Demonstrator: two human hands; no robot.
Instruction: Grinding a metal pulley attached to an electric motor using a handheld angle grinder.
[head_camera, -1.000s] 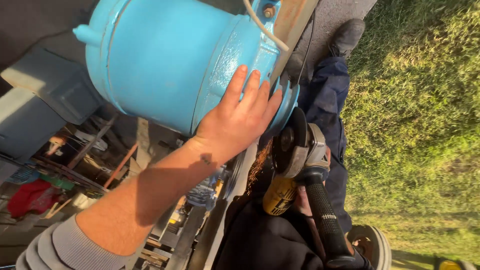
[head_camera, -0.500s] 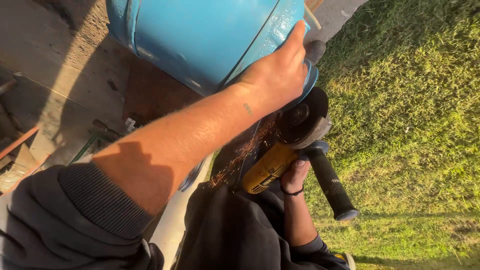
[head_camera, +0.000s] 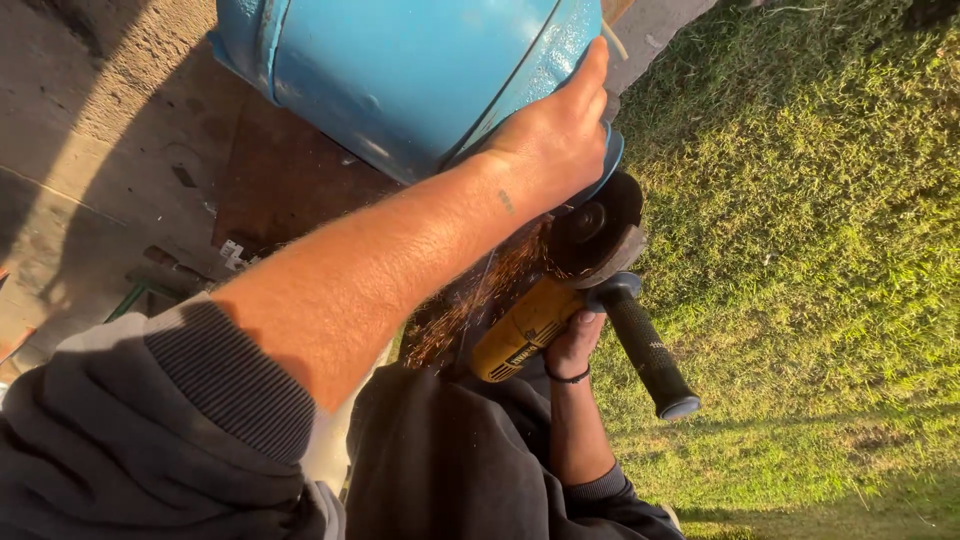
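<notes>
head view: left hand (head_camera: 555, 150) lies flat on the blue tank (head_camera: 400, 70), fingers together, likely steadying it. right hand (head_camera: 572, 340) wraps the yellow angle grinder (head_camera: 535, 325) under the tank rim, disc (head_camera: 600, 220) at the edge, sparks toward the body. grinder's long axis runs lower-left to upper-right, head toward the tank; side handle (head_camera: 650, 355) points at the grass (head_camera: 800, 250).

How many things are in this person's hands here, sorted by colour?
Blue: 1, the metal tank, steadied by the left hand.
Yellow and black: 1, the angle grinder, gripped by the right hand, sparks flying.
Total: 2.
</notes>
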